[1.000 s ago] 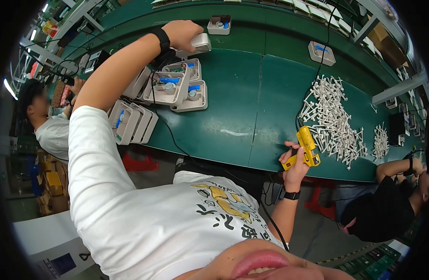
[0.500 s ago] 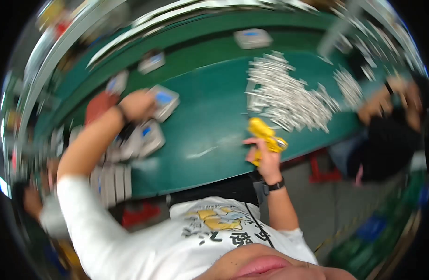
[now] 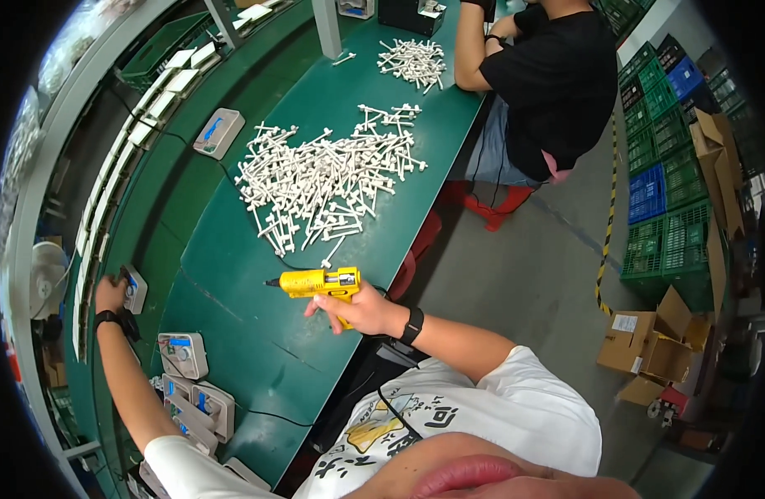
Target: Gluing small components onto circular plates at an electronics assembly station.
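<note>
Right hand [image 3: 361, 312] gripped the glue gun [image 3: 303, 284], nozzle aimed left, near the white pegs [image 3: 320, 179]! Way out, the left hand [image 3: 110, 294] was at a box [image 3: 133, 291] on the far green strip [image 3: 170, 200]; held or merely touched, I couldn't tell.

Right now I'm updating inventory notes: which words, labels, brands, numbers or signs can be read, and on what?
White short-sleeved T-shirt: black lettering, not copied out here.
Yellow pistol-shaped glue gun: small label, too small to read.
Brown open cardboard box: white label, too small to read.
Nothing else looks legible.
</note>
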Demonstrator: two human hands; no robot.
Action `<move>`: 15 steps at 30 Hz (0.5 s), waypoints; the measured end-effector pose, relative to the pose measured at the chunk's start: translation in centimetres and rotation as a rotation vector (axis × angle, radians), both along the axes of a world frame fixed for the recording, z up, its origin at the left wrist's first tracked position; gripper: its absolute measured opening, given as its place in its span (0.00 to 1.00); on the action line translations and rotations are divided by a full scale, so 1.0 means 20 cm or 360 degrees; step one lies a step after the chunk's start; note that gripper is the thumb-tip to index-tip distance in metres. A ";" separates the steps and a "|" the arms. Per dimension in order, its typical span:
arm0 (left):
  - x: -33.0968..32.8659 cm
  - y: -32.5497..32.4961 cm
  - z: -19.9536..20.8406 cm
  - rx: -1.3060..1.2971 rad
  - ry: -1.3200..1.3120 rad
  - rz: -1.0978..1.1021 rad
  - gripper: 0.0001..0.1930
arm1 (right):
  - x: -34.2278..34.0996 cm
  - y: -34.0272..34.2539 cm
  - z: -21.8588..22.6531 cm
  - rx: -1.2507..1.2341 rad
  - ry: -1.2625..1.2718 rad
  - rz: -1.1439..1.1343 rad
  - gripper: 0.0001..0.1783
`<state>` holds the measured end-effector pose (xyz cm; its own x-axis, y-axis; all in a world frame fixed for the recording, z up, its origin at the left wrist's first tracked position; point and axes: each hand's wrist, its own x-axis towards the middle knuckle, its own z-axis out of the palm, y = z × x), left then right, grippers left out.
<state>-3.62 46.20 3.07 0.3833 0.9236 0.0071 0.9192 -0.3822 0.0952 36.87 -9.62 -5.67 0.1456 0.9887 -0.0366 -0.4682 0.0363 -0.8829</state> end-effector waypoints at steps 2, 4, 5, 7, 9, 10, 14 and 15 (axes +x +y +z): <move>-0.11 0.05 -0.21 -0.0014 0.0126 0.0123 0.24 | -0.04 -0.01 -0.01 0.0002 0.0024 0.0023 0.22; -0.18 0.07 -0.32 0.0050 0.0415 0.0073 0.28 | -0.06 -0.01 -0.01 0.0035 0.0053 0.0041 0.22; -0.08 0.06 -0.34 0.0045 0.0402 0.0044 0.28 | -0.05 -0.02 -0.02 0.0029 0.0048 0.0036 0.22; 0.08 -0.01 -0.38 0.0037 0.0382 0.0095 0.28 | -0.01 -0.02 -0.04 -0.0001 0.0040 0.0006 0.22; 0.07 -0.07 -0.35 0.0036 0.0393 0.0145 0.27 | 0.00 -0.03 -0.02 -0.0014 0.0060 0.0009 0.22; 0.06 -0.08 -0.32 0.0062 0.0386 0.0126 0.26 | 0.00 -0.03 -0.01 -0.0012 0.0070 0.0020 0.22; 0.02 -0.14 -0.23 0.0060 0.0169 0.0024 0.22 | -0.02 -0.02 0.00 0.0025 0.0070 0.0048 0.22; 0.08 -0.18 -0.21 0.0001 -0.0040 -0.0060 0.21 | -0.01 -0.02 0.00 0.0023 0.0073 0.0047 0.22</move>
